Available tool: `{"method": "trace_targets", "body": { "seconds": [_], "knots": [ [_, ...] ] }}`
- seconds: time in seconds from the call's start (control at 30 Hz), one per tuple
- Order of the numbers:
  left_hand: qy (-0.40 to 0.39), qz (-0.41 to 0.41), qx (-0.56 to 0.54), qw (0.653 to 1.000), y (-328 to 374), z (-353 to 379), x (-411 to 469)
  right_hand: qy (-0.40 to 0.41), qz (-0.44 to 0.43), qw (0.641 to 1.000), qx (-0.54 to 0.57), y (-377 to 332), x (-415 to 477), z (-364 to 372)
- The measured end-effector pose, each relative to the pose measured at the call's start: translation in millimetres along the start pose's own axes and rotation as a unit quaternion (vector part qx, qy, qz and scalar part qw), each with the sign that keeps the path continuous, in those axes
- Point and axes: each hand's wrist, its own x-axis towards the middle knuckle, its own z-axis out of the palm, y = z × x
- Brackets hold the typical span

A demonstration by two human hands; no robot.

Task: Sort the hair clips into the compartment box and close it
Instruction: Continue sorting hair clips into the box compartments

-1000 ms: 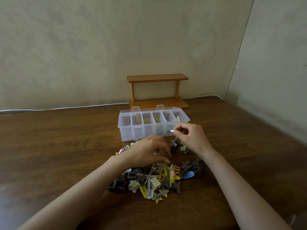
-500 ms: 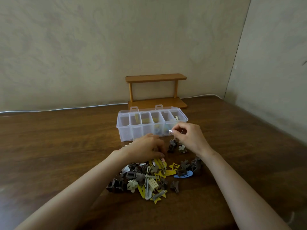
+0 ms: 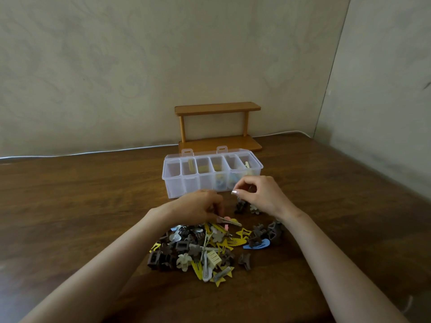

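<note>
Hair clips (image 3: 210, 249) lie heaped before compartment box (image 3: 186, 183), left hand (image 3: 198, 208) pinching yellow clip (image 3: 231, 221).

You face a dark wooden worktop (image 3: 70, 206) in a corner of pale walls (image 3: 140, 66); a small wooden shelf (image 3: 217, 108) stands at its back edge, beside a white cable (image 3: 93, 153).

light: dim, flat — shadows soft; table (image 3: 70, 206): faint sheen at left; edges: wide-angle bowing; focus: slightly soft throughout
</note>
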Motion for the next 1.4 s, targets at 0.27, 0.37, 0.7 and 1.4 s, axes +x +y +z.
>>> {"method": "trace_targets", "body": {
  "seconds": [0.27,0.37,0.7,1.4],
  "knots": [
    [0.125,-0.009,-0.098,0.987,-2.6,-3.5,-1.5,-0.024,-0.001,0.998,0.052,-7.0,-2.1,-2.6],
    [0.202,-0.002,-0.151,0.968,-2.5,-7.7,-1.6,-0.016,-0.005,0.999,0.04,-7.8,-2.1,-2.9],
    [0.233,-0.012,-0.258,0.938,-7.4,-2.1,5.2,0.105,-0.018,0.991,0.086,-2.6,-1.1,-6.7],
    [-0.025,0.027,-0.175,0.984,-8.9,-11.7,-3.7,0.287,0.002,0.935,-0.207,3.5,30.0,-14.8]
  ]
}}
